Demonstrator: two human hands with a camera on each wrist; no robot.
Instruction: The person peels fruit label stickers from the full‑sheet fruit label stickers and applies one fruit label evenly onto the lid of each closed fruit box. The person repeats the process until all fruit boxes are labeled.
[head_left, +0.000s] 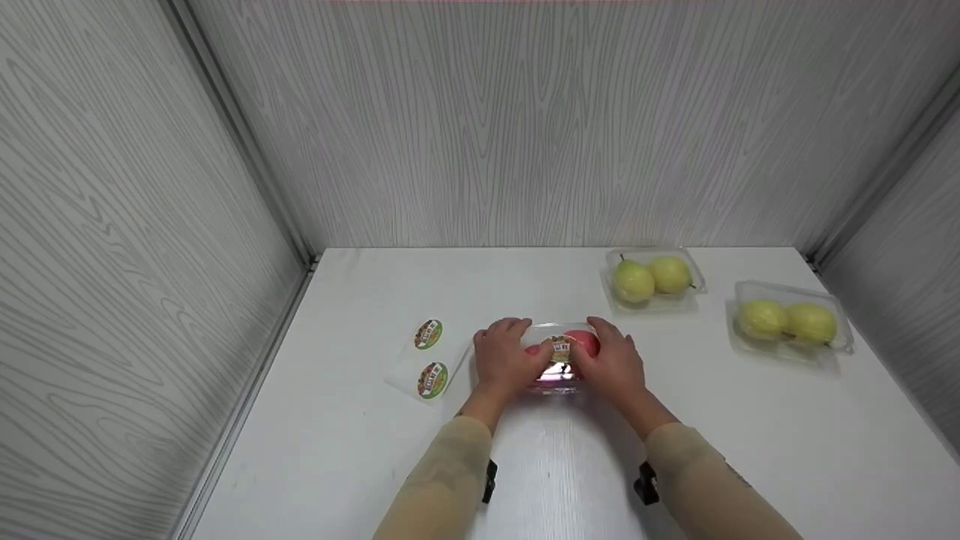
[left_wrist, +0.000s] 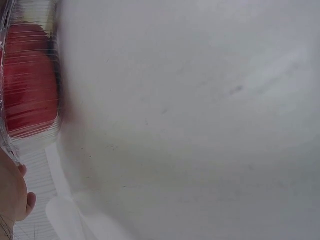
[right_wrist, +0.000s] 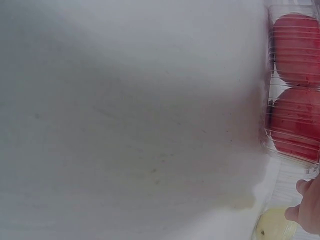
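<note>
A clear plastic clamshell box point(head_left: 556, 386) with two red fruits point(right_wrist: 296, 50) that look like apples sits on the white table between the hands. On its lid lies a round fruit label sticker point(head_left: 561, 347). My left hand point(head_left: 510, 356) holds the box's left side, fingers reaching to its far edge and thumb at the sticker. From the right side my right hand point(head_left: 613, 360) grips it likewise, its thumb pressing near the sticker's other edge. In the left wrist view, the box's ribbed wall shows red fruit point(left_wrist: 31, 92) behind it, with a few fingertips below.
Left of the box lies a clear backing sheet point(head_left: 409, 371) bearing two round stickers point(head_left: 428, 334). Two clear boxes of yellow-green pears stand at the right, one at the back point(head_left: 634, 283) and one near the right edge point(head_left: 811, 323). Grey wood-grain panels point(head_left: 480, 135) enclose the table.
</note>
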